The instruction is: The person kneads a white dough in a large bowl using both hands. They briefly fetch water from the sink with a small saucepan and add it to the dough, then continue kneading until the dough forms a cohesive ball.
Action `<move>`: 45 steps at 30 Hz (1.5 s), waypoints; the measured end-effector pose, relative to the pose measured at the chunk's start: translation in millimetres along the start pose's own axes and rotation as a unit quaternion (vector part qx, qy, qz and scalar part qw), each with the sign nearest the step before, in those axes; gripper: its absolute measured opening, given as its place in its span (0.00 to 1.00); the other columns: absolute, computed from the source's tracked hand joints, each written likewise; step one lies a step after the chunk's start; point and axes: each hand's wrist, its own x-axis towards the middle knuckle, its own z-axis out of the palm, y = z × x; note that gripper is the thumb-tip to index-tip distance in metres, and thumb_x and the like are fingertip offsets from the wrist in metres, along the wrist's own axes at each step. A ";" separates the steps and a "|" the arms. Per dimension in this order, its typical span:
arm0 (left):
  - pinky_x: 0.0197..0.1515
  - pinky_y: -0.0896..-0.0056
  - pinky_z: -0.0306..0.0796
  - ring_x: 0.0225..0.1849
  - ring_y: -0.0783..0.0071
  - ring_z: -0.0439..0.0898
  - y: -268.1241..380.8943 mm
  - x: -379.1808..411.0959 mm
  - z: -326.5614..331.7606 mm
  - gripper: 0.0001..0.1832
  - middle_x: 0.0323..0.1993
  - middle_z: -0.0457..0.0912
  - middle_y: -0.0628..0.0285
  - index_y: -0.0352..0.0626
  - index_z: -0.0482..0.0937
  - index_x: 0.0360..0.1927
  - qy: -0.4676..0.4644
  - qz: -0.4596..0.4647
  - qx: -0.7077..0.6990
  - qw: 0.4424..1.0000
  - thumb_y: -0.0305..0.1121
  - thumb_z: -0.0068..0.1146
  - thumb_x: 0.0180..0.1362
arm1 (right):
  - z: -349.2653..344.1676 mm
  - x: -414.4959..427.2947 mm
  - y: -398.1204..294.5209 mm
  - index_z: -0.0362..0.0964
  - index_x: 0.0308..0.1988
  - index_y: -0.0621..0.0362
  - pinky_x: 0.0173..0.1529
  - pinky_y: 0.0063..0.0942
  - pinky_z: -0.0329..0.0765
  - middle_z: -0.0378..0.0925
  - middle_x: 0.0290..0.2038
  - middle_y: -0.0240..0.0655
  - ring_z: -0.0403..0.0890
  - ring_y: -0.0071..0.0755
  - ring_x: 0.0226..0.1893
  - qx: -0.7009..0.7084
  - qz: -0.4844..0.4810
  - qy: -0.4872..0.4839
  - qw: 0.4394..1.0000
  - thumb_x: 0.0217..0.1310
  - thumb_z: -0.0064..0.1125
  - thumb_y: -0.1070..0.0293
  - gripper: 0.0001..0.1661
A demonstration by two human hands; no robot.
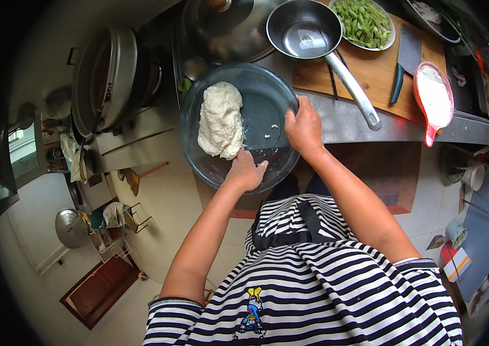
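Note:
A rough, pale lump of dough [220, 119] lies in the left part of a translucent mixing bowl [266, 80], with small dough scraps on the bowl's bottom. My left hand [245, 171] is inside the near part of the bowl; its fingertips touch the lower end of the dough, thumb spread apart. My right hand [304, 127] grips the bowl's right rim, thumb on the inner side. Right of the bowl, a red scoop filled with white flour [434, 97] rests over the corner of a wooden cutting board [365, 65].
An empty saucepan [305, 36] stands behind the bowl, its handle pointing towards me. A large metal lid [227, 32], a plate of cut green beans [365, 24] and a cleaver [406, 56] are nearby. A big metal pot [112, 82] stands left; a sink [469, 78] is at right.

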 end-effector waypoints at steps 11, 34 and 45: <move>0.71 0.42 0.42 0.71 0.29 0.39 63.9 68.6 10.9 0.40 0.69 0.39 0.25 0.25 0.51 0.67 0.209 0.184 -0.035 0.960 0.43 0.52 0.61 | -8.0 -1.2 1.9 0.64 0.43 0.65 0.44 0.51 0.72 0.74 0.36 0.56 0.75 0.65 0.39 -0.010 -0.044 -0.027 0.999 0.55 0.54 0.72 0.15; 0.53 0.54 0.68 0.49 0.48 0.74 19.7 -10.7 -59.3 0.19 0.44 0.77 0.50 0.38 0.77 0.48 0.486 0.180 -0.042 0.854 0.27 0.60 0.51 | -3.9 3.3 -0.1 0.66 0.43 0.63 0.46 0.51 0.72 0.77 0.37 0.56 0.77 0.64 0.40 -0.035 -0.001 -0.039 0.999 0.57 0.55 0.69 0.15; 0.50 0.45 0.68 0.54 0.44 0.69 -30.9 34.8 -40.3 0.49 0.55 0.66 0.50 0.54 0.58 0.66 0.478 0.053 0.048 0.875 0.34 0.73 0.38 | 1.3 -1.4 4.4 0.65 0.42 0.63 0.45 0.51 0.72 0.76 0.37 0.55 0.76 0.63 0.40 -0.028 -0.030 -0.012 0.999 0.55 0.56 0.71 0.15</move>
